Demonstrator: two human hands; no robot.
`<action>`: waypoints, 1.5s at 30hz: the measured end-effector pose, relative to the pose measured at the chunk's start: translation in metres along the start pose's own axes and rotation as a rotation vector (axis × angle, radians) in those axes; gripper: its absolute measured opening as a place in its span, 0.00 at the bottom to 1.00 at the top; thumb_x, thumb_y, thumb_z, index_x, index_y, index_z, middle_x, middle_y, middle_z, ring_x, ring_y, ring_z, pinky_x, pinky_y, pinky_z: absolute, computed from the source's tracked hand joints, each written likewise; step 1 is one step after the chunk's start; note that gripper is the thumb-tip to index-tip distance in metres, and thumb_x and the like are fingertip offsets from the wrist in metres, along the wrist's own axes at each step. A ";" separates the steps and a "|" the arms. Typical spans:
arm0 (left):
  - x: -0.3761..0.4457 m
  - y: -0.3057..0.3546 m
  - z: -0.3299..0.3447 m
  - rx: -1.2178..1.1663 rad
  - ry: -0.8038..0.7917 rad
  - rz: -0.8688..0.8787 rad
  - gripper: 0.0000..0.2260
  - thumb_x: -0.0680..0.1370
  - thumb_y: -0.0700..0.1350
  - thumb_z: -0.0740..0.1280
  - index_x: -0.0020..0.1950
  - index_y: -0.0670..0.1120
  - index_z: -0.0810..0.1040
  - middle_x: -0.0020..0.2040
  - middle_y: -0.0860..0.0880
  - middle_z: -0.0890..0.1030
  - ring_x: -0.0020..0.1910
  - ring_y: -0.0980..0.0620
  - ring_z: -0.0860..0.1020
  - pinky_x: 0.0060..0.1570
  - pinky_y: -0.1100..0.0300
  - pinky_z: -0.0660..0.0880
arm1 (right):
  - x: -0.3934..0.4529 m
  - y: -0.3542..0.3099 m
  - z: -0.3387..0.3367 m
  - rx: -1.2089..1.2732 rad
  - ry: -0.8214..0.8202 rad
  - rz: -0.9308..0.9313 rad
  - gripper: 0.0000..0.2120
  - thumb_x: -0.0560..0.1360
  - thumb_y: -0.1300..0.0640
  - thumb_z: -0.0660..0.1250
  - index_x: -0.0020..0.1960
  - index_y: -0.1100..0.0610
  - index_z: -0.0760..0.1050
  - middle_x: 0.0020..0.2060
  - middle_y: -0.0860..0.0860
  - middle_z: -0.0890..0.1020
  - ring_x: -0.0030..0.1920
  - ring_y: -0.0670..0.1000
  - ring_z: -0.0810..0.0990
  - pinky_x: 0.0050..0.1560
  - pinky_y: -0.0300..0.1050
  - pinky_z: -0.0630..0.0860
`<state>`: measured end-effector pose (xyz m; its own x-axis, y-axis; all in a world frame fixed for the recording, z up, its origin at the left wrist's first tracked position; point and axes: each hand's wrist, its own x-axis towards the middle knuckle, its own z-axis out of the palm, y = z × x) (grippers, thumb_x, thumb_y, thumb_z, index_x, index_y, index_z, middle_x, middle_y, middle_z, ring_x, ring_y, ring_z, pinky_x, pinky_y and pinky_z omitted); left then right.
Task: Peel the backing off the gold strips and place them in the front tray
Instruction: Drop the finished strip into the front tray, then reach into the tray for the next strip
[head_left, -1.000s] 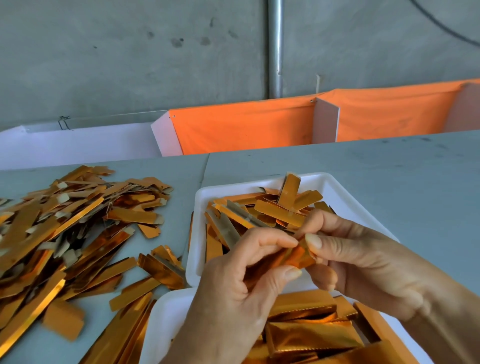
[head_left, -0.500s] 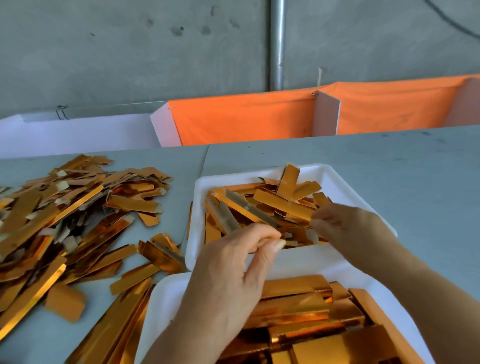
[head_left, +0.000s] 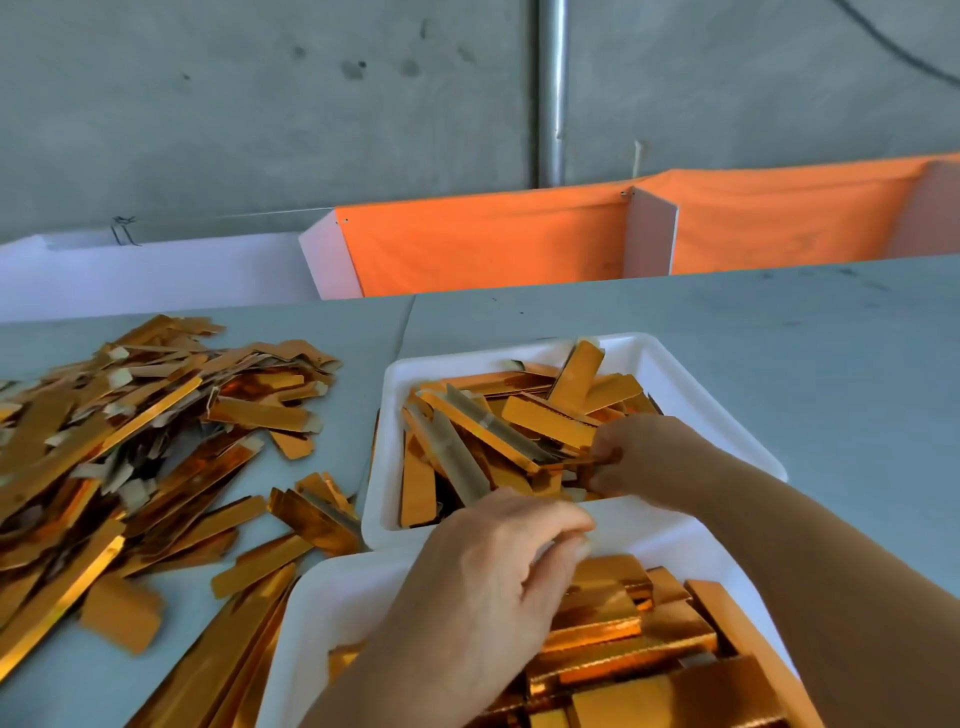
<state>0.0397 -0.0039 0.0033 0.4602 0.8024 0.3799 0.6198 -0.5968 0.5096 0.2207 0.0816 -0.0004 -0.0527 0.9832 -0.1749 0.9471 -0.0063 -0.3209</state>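
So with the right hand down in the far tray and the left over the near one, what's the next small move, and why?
Probably the right hand lets go of its gold strip and draws back. Its fingertips sit among the strips in the far white tray, so the strip seems already delivered. The left hand, fingers curled over the near tray, looks set to pick the next piece.

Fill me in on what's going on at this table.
A person is sorting gold strips. The right hand reaches into the far white tray, fingers curled among the strips there; whether it holds one is unclear. The left hand hovers over the near tray, which holds wider gold pieces, fingertips pinched together, perhaps on a scrap of backing. A loose pile of strips lies on the table to the left.
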 end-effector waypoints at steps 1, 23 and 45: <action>0.000 -0.001 0.000 0.002 0.010 -0.008 0.10 0.78 0.52 0.63 0.58 0.58 0.78 0.46 0.65 0.76 0.53 0.68 0.72 0.49 0.79 0.66 | 0.000 0.001 -0.001 0.035 0.022 -0.018 0.02 0.76 0.52 0.67 0.45 0.49 0.75 0.39 0.47 0.76 0.41 0.46 0.74 0.34 0.36 0.66; 0.004 -0.005 -0.009 0.111 0.444 -0.028 0.20 0.79 0.56 0.57 0.67 0.50 0.74 0.60 0.61 0.73 0.64 0.61 0.68 0.60 0.65 0.65 | -0.065 -0.004 -0.029 1.045 0.312 -0.443 0.10 0.73 0.62 0.65 0.39 0.52 0.83 0.37 0.50 0.83 0.39 0.48 0.82 0.39 0.38 0.80; 0.003 0.004 0.000 -0.175 0.217 -0.071 0.21 0.74 0.63 0.59 0.66 0.61 0.73 0.56 0.63 0.73 0.58 0.63 0.72 0.55 0.71 0.69 | -0.068 -0.002 -0.028 1.252 0.078 -0.517 0.16 0.65 0.54 0.74 0.51 0.56 0.79 0.53 0.59 0.82 0.54 0.56 0.83 0.47 0.40 0.80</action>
<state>0.0434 -0.0044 0.0065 0.2607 0.8345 0.4854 0.5181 -0.5452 0.6591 0.2313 0.0200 0.0378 -0.2540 0.9310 0.2621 -0.0982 0.2448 -0.9646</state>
